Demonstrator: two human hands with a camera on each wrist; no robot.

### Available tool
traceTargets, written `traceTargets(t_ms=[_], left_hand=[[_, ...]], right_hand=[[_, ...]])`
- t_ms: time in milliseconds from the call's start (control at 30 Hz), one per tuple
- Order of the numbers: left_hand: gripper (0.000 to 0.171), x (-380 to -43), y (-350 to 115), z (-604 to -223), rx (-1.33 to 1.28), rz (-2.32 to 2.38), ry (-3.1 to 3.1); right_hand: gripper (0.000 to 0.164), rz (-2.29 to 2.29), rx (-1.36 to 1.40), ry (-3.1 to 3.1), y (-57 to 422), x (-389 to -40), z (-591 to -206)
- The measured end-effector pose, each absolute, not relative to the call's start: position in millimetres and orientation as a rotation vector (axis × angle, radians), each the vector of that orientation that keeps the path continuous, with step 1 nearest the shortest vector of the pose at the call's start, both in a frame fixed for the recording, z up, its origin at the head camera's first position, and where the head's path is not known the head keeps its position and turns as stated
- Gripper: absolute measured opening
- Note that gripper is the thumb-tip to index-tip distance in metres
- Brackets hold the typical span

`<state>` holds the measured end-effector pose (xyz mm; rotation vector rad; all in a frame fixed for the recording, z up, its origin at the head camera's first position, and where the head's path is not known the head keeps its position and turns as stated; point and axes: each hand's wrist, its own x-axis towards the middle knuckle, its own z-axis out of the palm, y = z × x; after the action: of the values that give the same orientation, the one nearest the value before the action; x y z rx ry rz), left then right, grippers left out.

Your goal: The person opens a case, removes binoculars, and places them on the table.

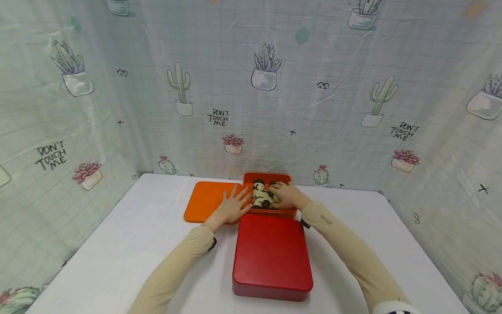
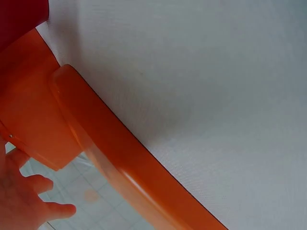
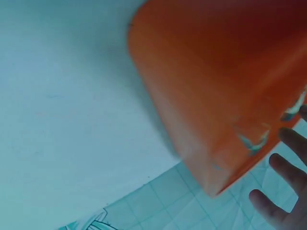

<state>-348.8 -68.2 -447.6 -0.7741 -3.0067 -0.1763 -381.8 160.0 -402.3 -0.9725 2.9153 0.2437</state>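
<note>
Camouflage binoculars (image 1: 259,194) in cream and dark brown lie inside an orange box (image 1: 266,212) at the far middle of the table. Against the box's left side, my left hand (image 1: 231,206) spreads its fingers, their tips reaching the rim beside the binoculars. My right hand (image 1: 288,196) comes over the right rim and covers part of the right barrel. Spaced-apart fingers (image 3: 288,170) show above the box edge in the right wrist view. Whether they touch the binoculars is hard to tell. An orange lid (image 1: 208,200) lies flat on the left, partly under my left hand.
A closed red box (image 1: 272,255) stands directly in front of the orange one, between my forearms. The white table (image 1: 157,226) extends to both sides. A patterned curtain (image 1: 290,113) rises behind the table and along its sides.
</note>
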Motion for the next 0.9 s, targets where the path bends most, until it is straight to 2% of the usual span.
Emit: traceTargets(t_ms=[333,900], left_hand=[[0.055,-349,-67,-449,-0.756,-0.19,-3.037],[0.055,-347,-68,-447,-0.764,-0.214,-3.043]], right_hand=[[0.061,0.352,-1.144,2.94,163,-384,-415],[0.058,0.367,-1.107,2.953,161,-385,-419]])
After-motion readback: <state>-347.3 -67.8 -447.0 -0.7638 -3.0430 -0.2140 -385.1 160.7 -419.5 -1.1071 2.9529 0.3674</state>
